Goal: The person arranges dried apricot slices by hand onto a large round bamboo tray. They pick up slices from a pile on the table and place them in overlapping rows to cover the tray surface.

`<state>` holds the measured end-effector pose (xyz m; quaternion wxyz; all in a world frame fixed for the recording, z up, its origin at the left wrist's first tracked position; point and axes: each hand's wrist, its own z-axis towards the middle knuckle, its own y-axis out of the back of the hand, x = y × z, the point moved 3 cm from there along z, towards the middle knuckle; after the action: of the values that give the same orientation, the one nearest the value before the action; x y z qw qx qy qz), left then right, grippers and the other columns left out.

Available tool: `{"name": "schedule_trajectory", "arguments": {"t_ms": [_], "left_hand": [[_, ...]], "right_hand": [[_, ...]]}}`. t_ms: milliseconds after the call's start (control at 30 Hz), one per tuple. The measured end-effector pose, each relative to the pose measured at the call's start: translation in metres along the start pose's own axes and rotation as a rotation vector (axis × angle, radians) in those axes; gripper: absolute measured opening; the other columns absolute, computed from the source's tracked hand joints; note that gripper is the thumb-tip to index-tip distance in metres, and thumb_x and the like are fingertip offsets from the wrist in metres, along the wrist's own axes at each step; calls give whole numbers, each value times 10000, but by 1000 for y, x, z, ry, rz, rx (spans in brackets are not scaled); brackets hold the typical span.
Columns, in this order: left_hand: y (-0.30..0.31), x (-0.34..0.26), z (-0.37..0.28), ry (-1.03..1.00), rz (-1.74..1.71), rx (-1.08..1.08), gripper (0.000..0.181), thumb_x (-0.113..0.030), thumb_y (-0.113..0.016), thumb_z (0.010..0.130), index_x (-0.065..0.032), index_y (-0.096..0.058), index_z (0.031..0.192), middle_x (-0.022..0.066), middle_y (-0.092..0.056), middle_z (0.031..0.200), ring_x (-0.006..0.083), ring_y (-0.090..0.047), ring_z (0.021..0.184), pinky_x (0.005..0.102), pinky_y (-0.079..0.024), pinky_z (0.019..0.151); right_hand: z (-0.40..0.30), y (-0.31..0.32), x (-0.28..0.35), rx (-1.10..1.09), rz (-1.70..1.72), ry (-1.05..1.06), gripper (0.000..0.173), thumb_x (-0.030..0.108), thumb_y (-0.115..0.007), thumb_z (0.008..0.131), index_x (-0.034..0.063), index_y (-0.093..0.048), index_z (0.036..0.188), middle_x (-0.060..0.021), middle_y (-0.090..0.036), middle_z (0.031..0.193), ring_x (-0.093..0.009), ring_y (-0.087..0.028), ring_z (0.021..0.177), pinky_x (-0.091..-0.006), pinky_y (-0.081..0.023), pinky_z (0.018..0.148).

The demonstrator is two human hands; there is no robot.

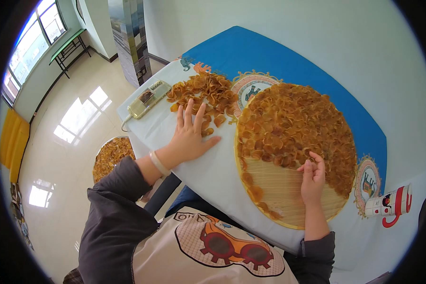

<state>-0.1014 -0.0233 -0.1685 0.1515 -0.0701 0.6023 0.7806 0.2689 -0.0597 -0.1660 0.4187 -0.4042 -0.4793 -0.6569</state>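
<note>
My left hand (192,136), with a pale bangle at the wrist, is spread with fingers apart at the near edge of a pile of dried brown slices (207,90) on the white tablecloth. Its fingertips are beside or on the nearest slices. My right hand (314,175) hovers over a round woven bamboo tray (280,184), its fingers curled near the edge of the slices laid there. Whether a slice sits between those fingertips I cannot tell. Overlapping slices (294,124) cover the tray's far part and line its left rim, while bare slats show at the near side.
A phone in a clear case (149,99) lies with a cable at the table's left. A white and red mug (388,206) stands at the right. Another round tray of slices (113,156) is low at the left, beside the table. A tall printed box (131,42) stands beyond.
</note>
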Motion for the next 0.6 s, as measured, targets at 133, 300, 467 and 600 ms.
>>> {"name": "schedule_trajectory", "arguments": {"t_ms": [133, 300, 467, 600], "left_hand": [[-4, -9, 33, -37, 64, 42, 804, -574, -591, 885, -178, -289, 1516, 283, -143, 1547, 571, -98, 1407, 637, -166, 1135], [-10, -10, 48, -149, 22, -9, 575, -470, -603, 905, -192, -474, 1392, 240, -350, 1425, 508, -278, 1325, 600, -271, 1086], [-18, -4, 73, -184, 81, -131, 414, -339, -643, 889, -158, -562, 1253, 177, -480, 1233, 403, -429, 1142, 538, -383, 966], [-18, -8, 85, -242, 66, -128, 285, -253, -616, 909, -143, -578, 1170, 140, -518, 1095, 354, -541, 1026, 465, -493, 846]], "right_hand": [[1, 1, -5, 11, 40, -4, 311, 207, -534, 1017, 22, -501, 1265, -1, -601, 777, -65, -563, 759, -224, -440, 725], [-1, -1, -2, 16, 46, 8, 307, 201, -538, 1016, 23, -506, 1264, -2, -592, 764, -69, -574, 754, -220, -444, 699], [-1, -1, 2, 31, 72, -9, 306, 199, -536, 1016, 19, -507, 1263, -6, -582, 748, -74, -583, 751, -225, -452, 696], [0, 0, -4, 31, 67, 7, 310, 199, -533, 1017, 15, -505, 1265, -13, -583, 746, -79, -587, 754, -230, -459, 694]]}}
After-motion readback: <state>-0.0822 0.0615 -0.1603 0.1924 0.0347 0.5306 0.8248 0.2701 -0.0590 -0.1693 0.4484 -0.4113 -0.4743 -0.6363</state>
